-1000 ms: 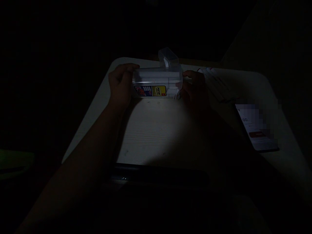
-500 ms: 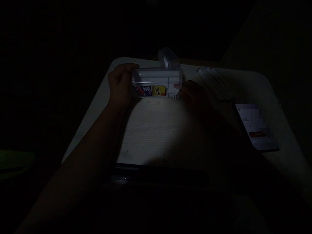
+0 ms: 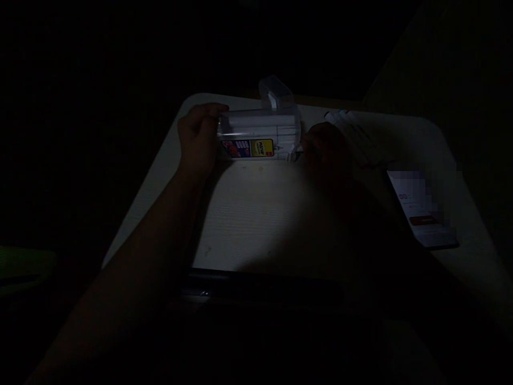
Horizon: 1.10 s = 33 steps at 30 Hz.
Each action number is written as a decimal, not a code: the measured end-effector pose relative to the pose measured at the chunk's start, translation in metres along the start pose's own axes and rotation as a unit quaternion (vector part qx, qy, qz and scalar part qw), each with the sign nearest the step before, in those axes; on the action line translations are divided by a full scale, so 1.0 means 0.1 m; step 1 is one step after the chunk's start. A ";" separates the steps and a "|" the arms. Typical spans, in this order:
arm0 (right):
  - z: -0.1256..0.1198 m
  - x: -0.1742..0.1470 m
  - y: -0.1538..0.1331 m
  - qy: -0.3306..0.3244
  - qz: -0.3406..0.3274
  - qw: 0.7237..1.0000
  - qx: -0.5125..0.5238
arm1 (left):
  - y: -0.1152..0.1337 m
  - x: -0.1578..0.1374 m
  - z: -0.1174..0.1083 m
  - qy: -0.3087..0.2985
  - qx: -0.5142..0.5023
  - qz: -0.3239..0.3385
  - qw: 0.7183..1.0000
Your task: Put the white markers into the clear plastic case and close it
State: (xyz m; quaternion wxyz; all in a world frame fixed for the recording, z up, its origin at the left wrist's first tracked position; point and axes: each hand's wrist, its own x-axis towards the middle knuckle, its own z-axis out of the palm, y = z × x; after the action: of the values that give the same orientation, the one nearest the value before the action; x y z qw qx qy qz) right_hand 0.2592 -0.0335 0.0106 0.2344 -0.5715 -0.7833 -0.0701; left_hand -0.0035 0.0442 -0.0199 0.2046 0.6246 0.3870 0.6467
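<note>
A clear plastic marker case (image 3: 256,128) lies on its side on the white table, a yellow and dark-blue label on its front. White markers (image 3: 286,131) show through its wall. Its clear lid (image 3: 276,92) stands open behind the right end. My left hand (image 3: 198,136) is wrapped round the case's left end. At the open right end is my right hand (image 3: 324,144), its fingers pinched together close to the markers' ends. Shadow hides what is between those fingers.
Several loose white markers (image 3: 358,139) lie side by side at the back right of the table (image 3: 240,214). A lit phone (image 3: 422,214) rests near the right edge. A long dark object (image 3: 264,283) runs along the front edge. Something green (image 3: 26,264) is at far left.
My right hand has drawn back slightly to the right and away from me, its fingertips leaving the case's opening. The left hand and the case have barely moved.
</note>
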 end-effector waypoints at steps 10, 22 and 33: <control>0.15 0.03 0.11 0.037 0.022 0.985 0.165 | -0.01 0.03 -0.02 -0.002 0.002 -0.005 1.000; 0.06 0.01 0.01 0.014 -0.039 0.996 0.080 | -0.04 0.02 -0.03 -0.014 -0.002 0.018 1.000; 0.05 -0.02 0.07 0.022 0.007 0.998 0.053 | -0.05 0.03 -0.02 -0.016 -0.007 0.021 1.000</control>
State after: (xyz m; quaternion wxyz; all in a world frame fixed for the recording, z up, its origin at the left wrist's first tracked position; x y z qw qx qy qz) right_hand 0.2649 -0.0310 0.0036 0.2825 -0.5620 -0.7764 -0.0393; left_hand -0.0072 0.0491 -0.0214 0.2018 0.6415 0.3659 0.6433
